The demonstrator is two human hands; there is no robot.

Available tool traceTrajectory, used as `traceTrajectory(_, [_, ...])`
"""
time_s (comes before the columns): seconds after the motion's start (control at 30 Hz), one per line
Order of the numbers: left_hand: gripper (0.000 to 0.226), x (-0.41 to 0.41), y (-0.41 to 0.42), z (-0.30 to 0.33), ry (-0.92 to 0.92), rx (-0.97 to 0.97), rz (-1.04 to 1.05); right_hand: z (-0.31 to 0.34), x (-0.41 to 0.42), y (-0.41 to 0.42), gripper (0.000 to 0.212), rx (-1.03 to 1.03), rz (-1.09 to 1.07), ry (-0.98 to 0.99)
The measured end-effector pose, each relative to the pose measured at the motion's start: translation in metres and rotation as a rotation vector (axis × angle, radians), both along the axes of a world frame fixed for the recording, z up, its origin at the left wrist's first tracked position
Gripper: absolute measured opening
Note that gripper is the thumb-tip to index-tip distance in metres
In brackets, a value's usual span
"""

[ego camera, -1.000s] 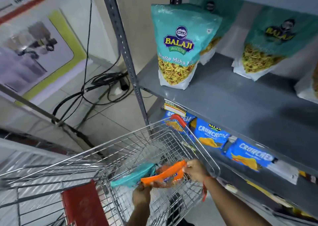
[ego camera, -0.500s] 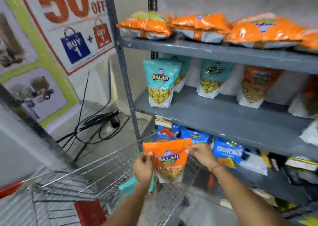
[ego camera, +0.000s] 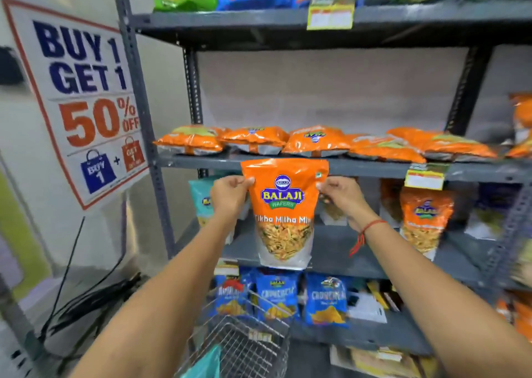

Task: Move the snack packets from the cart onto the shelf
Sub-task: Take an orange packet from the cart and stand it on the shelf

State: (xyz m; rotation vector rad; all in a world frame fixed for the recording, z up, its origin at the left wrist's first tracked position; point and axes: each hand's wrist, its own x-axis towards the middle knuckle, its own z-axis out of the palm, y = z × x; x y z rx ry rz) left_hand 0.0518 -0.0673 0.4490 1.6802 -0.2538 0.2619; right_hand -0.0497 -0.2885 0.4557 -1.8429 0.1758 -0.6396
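Observation:
I hold an orange Balaji snack packet (ego camera: 285,213) upright in front of the grey shelf unit, its top edge level with the front lip of the middle shelf (ego camera: 359,168). My left hand (ego camera: 229,197) pinches its upper left corner and my right hand (ego camera: 341,197) pinches its upper right corner. Several orange packets (ego camera: 253,138) lie flat in a row on that shelf just above. The wire cart (ego camera: 244,346) is below, at the bottom centre, with a teal packet (ego camera: 208,363) showing in it.
An upright orange packet (ego camera: 426,219) and a teal packet (ego camera: 201,202) stand on the shelf behind my hands. Blue packets (ego camera: 326,300) fill the shelf under that. A grey upright post (ego camera: 144,112), a promotional sign (ego camera: 83,101) and black floor cables (ego camera: 95,294) are to the left.
Both hands lifted the orange packet out of the cart and raised it upright to the height of the middle shelf edge. The view tilted up from the cart to the shelves.

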Motion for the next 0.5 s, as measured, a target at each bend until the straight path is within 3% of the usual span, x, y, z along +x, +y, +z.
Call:
traceTrajectory(0.23, [0.016, -0.005, -0.034, 0.035, -0.006, -0.003, -0.068, 0.026, -0.018, -0.027, 0.018, 0.002, -0.095, -0.026])
traceTrajectory(0.5, [0.023, 0.013, -0.07, 0.014, 0.099, 0.006, -0.141, 0.004, -0.018, -0.06, 0.027, -0.037, -0.173, 0.019])
